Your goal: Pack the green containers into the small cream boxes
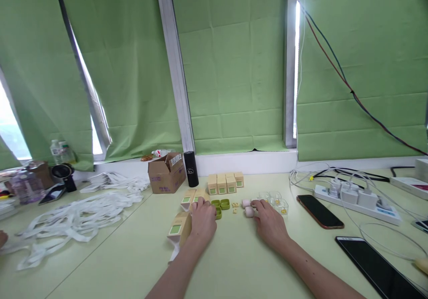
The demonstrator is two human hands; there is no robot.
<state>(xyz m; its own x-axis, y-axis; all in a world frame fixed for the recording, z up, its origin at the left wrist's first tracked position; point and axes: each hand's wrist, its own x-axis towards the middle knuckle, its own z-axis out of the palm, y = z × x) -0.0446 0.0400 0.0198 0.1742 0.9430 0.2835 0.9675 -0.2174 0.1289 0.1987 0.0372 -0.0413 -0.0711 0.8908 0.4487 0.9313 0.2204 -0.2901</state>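
Note:
My left hand [203, 221] is over the table with its fingers bunched and bent downward. Whatever its fingertips grip is hidden. Against its left side lies a kraft paper box [179, 228] with a green label, and small olive-green square cups [224, 204] sit just to its right. My right hand [270, 222] has its thumb and index finger at a small pale pink cylinder [249, 211]. A second pink cylinder [245, 203] lies just behind that one. Clear plastic containers [281, 207] with yellow bits stand behind my right hand. Tiny yellowish pieces [235, 205] lie between the hands.
Several upright kraft boxes [221, 184] stand behind, near a black cylinder [191, 169] and an open cardboard carton [166, 174]. White straps [80, 214] spread across the left. On the right are a phone [320, 211], a larger dark device [377, 263] and a cabled power strip [391, 216].

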